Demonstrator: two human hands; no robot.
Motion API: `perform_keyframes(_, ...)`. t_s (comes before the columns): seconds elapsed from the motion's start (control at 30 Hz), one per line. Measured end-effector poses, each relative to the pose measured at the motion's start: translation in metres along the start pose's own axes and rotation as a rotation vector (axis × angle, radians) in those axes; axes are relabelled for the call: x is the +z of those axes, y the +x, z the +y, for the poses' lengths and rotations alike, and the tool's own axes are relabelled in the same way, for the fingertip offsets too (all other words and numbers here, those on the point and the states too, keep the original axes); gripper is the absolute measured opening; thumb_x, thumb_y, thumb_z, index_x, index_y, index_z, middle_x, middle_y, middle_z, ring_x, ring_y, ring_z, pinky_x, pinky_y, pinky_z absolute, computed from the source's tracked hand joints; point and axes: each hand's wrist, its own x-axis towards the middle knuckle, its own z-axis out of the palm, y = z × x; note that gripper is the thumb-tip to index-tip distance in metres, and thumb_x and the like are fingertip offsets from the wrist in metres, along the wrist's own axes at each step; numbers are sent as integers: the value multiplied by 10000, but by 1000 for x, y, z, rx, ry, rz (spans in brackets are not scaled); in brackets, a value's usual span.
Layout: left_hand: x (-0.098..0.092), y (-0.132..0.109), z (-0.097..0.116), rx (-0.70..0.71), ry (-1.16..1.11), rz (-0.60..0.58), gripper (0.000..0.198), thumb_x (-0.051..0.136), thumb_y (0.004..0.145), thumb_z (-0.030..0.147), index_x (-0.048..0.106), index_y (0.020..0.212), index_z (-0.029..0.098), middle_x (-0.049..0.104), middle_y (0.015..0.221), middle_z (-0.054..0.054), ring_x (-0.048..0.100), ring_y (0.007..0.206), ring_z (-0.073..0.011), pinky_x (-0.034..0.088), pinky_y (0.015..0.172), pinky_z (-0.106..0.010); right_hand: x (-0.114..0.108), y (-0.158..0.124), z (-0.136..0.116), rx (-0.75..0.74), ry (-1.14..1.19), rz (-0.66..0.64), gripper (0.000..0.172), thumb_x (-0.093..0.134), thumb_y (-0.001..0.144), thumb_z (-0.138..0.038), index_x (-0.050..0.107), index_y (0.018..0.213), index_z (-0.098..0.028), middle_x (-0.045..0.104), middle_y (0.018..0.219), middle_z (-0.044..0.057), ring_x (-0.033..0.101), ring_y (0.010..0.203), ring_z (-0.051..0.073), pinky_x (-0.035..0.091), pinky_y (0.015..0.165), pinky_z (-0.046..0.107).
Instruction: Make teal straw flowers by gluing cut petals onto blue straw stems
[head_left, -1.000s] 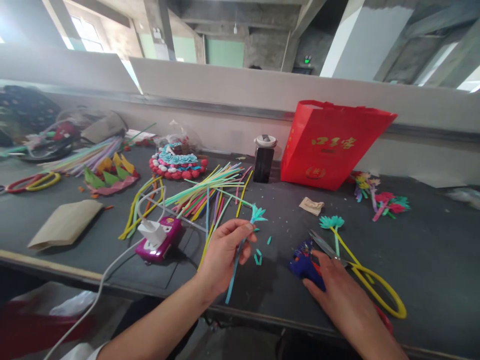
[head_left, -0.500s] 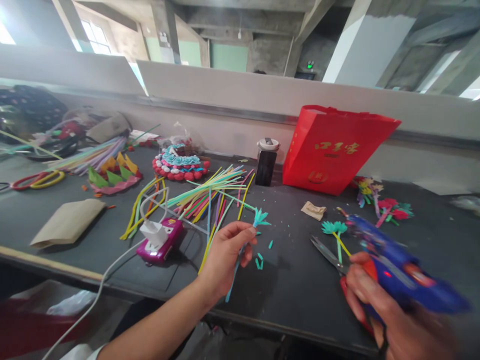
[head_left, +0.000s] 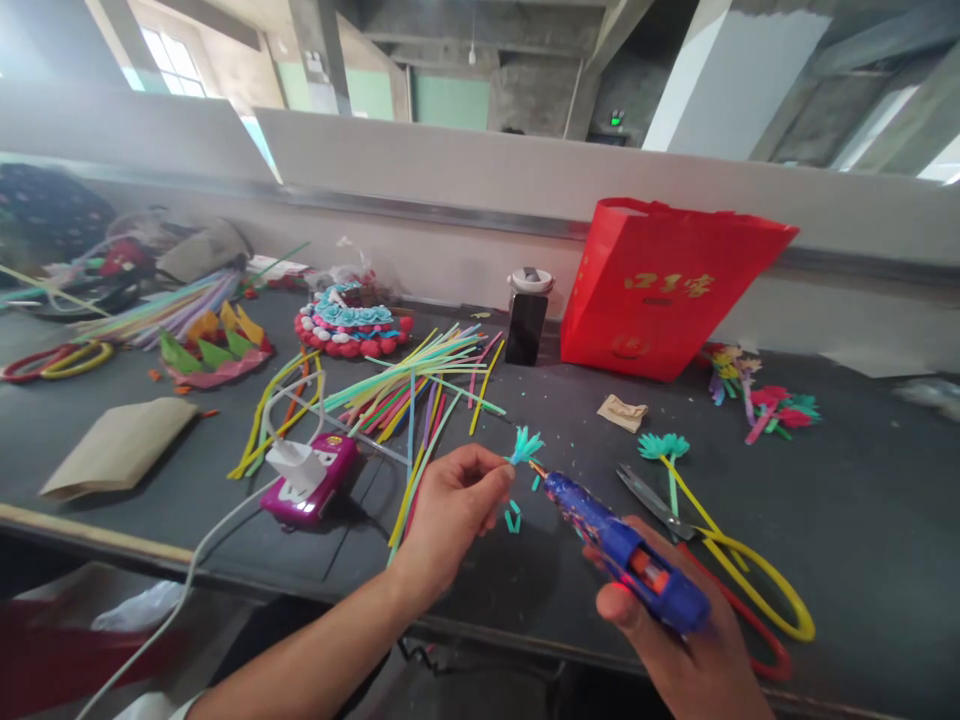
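Note:
Between the thumb and fingers of my left hand [head_left: 457,505] is a small turquoise pipe-cleaner flower [head_left: 526,444], its petals fanned out above the fingertips. My right hand [head_left: 675,630] is wrapped round a blue glue gun [head_left: 615,540]. The gun's nozzle points left and lies close beside the base of the flower; whether they touch I cannot tell. Scissors [head_left: 757,570] with yellow and red handles lie partly behind my right hand. A finished-looking turquoise flower [head_left: 663,447] rests by the blades. Small turquoise offcuts [head_left: 513,517] lie below my left fingertips.
Loose pipe cleaners [head_left: 420,385] spread across the middle of the black table. A purple power adapter [head_left: 311,480] with a white plug trails its cord over the front edge. Behind stand a phone [head_left: 526,328] against a cup and a red bag [head_left: 675,290]. A folded brown paper [head_left: 120,445] lies left.
My right hand has lifted the glue gun leftward from above the scissors to the flower, uncovering the scissor handles. My left hand still grips the flower.

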Motion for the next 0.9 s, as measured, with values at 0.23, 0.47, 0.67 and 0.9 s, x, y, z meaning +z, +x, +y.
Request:
perform_keyframes(0.23,2,-3,2,-22,18,-21,223,685,724,348,576,694,156,512,525,45,404,411,-58,293,390,-183,1,-1,5,-74,-89,9,339,583,890,-489,568,683,-220,679,706,21,657,604,164,519,536,236)
perform_keyframes(0.47,4,-4,4,-49,21,-23,230,700,709,356,585,699,156,518,528,40,400,409,-56,294,389,-178,1,3,5,-92,-129,-8,359,565,897,-501,590,664,-229,654,663,12,639,579,161,509,518,246)
perform_keyframes(0.67,4,-4,5,-48,19,-26,233,708,700,355,588,685,156,515,525,38,398,411,-55,296,391,-177,0,3,0,-70,-158,3,386,563,895,-510,562,626,-233,614,627,4,618,580,158,482,497,237)
perform_keyframes(0.9,4,-5,4,-42,34,-19,217,703,705,342,594,675,157,520,520,37,403,402,-56,299,390,-178,0,3,-2,-7,-151,14,392,585,871,-531,562,621,-229,627,640,2,604,564,150,473,491,232)
